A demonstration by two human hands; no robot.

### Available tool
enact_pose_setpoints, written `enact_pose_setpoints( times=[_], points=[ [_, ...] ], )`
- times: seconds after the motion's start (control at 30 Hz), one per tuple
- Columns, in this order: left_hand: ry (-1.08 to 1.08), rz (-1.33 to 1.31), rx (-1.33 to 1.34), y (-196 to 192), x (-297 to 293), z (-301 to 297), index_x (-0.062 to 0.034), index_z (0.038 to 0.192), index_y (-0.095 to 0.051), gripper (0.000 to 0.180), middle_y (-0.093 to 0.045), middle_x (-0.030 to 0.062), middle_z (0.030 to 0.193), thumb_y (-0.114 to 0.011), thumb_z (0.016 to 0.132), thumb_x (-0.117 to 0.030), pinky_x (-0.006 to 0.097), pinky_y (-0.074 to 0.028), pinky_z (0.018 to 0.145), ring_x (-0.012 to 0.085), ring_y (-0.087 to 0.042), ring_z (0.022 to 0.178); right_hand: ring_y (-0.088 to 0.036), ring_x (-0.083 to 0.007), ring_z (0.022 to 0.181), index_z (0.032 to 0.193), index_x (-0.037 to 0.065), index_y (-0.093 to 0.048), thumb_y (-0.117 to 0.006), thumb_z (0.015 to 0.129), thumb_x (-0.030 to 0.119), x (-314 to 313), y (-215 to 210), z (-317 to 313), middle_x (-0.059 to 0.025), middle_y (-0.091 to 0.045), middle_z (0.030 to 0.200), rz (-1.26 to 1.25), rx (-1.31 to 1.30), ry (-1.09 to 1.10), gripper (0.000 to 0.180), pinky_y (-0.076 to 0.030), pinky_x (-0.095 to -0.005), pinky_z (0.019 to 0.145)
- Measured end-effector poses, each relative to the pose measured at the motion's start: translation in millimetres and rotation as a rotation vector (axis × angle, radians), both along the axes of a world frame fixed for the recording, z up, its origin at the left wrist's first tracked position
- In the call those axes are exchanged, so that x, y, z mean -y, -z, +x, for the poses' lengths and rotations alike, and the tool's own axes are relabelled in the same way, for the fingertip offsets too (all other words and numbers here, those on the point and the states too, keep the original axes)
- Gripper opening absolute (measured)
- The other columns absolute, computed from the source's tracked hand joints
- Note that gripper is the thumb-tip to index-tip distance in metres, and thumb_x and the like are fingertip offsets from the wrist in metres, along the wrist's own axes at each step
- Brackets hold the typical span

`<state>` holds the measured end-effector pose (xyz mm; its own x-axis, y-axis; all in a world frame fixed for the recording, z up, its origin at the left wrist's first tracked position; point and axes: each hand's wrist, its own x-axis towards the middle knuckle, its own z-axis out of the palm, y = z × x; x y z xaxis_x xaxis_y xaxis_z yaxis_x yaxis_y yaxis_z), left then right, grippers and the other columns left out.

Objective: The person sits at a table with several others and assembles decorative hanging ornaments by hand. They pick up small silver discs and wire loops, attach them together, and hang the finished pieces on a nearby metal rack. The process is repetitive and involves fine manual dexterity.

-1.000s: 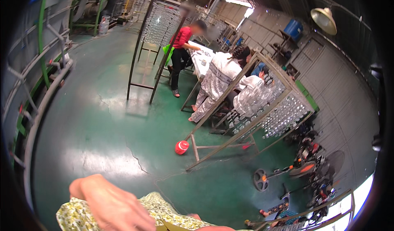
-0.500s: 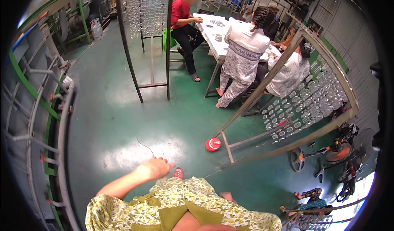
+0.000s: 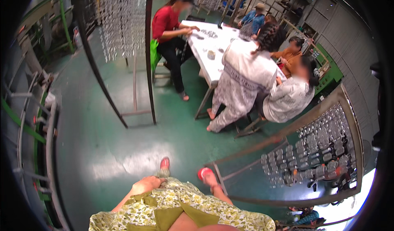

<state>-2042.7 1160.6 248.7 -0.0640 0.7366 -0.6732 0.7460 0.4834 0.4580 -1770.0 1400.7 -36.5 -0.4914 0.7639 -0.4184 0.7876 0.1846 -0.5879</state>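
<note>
The left hand (image 3: 146,184) lies against the yellow-green floral cotton garment (image 3: 176,208) the person wears, at its upper left edge, low in the view over the green painted floor (image 3: 102,140). Its fingers curl loosely together on the cloth, perhaps gathering it clear of the legs for walking; whether they pinch a fold I cannot tell. The right hand is not visible at all; the garment and the lower edge of the picture cover where it would be.

Beyond the garment's hem, two red sandals (image 3: 205,174) point forward, the right one just beside the foot of a leaning grey metal rack frame (image 3: 287,128) hung with rows of small shiny pieces, too small to identify. Further off, seated people work around a long white table (image 3: 205,54), most of whose far end they hide.
</note>
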Motion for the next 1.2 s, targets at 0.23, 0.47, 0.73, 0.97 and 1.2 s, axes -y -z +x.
enact_pose_setpoints(
  times=[0.23, 0.47, 0.73, 0.97, 1.2],
  points=[
    [0.061, 0.136, -0.296, -28.4, -129.9, -152.7, -0.0155, 0.121, -0.053, 0.036, -0.061, 0.0177, 0.107, -0.054, 0.088, -0.030, 0.043, -0.046, 0.086, 0.0348, -0.057, 0.101, -0.061, -0.0364, 0.090, 0.090, 0.010, -0.068, -0.056, 0.075, 0.026, 26.2, 40.8, 47.1, -0.0163, -0.064, 0.099, -0.222, 0.205, -0.034, 0.025, -0.049, -0.0436, 0.079],
    [0.213, 0.401, -0.257, -42.4, -239.1, -197.0, -0.0170, 0.122, -0.052, 0.038, -0.059, 0.0194, 0.106, -0.055, 0.087, -0.032, 0.045, -0.047, 0.083, 0.0367, -0.056, 0.100, -0.061, -0.0352, 0.093, 0.095, 0.012, -0.069, -0.058, 0.074, 0.019, -9.5, 35.0, -11.0, -0.0167, -0.064, 0.100, -0.237, 0.075, 0.294, 0.025, -0.049, -0.0423, 0.082],
    [0.074, -0.011, 0.019, 19.2, -290.9, -224.5, -0.0161, 0.125, -0.050, 0.042, -0.059, 0.0203, 0.110, -0.053, 0.089, -0.036, 0.043, -0.045, 0.087, 0.0356, -0.055, 0.104, -0.041, -0.0089, 0.057, 0.084, 0.002, -0.049, -0.045, 0.094, 0.014, -269.5, -110.6, -154.7, -0.0030, -0.045, 0.065, 0.489, -0.758, 0.825, 0.016, -0.035, -0.0252, 0.051],
    [0.071, 0.108, -0.155, -10.0, -413.2, -277.7, -0.0156, 0.118, -0.055, 0.038, -0.064, 0.0187, 0.098, -0.058, 0.085, -0.034, 0.044, -0.046, 0.083, 0.0358, -0.059, 0.094, -0.053, -0.0293, 0.094, 0.103, -0.002, -0.053, -0.041, 0.091, 0.012, -463.6, -391.5, -180.6, -0.0159, -0.056, 0.100, 1.481, -0.603, 0.688, 0.021, -0.039, -0.0367, 0.088],
    [0.039, 0.596, -0.168, -20.1, -540.5, -275.4, -0.0084, 0.118, -0.054, 0.035, -0.058, 0.0214, 0.104, -0.052, 0.089, -0.029, 0.045, -0.044, 0.082, 0.0399, -0.055, 0.096, -0.057, -0.0248, 0.100, 0.108, -0.011, -0.056, -0.033, 0.098, 0.027, -543.1, -354.6, -104.0, -0.0189, -0.062, 0.106, 0.811, -0.611, 0.755, 0.045, -0.038, -0.0328, 0.092]
  ],
)
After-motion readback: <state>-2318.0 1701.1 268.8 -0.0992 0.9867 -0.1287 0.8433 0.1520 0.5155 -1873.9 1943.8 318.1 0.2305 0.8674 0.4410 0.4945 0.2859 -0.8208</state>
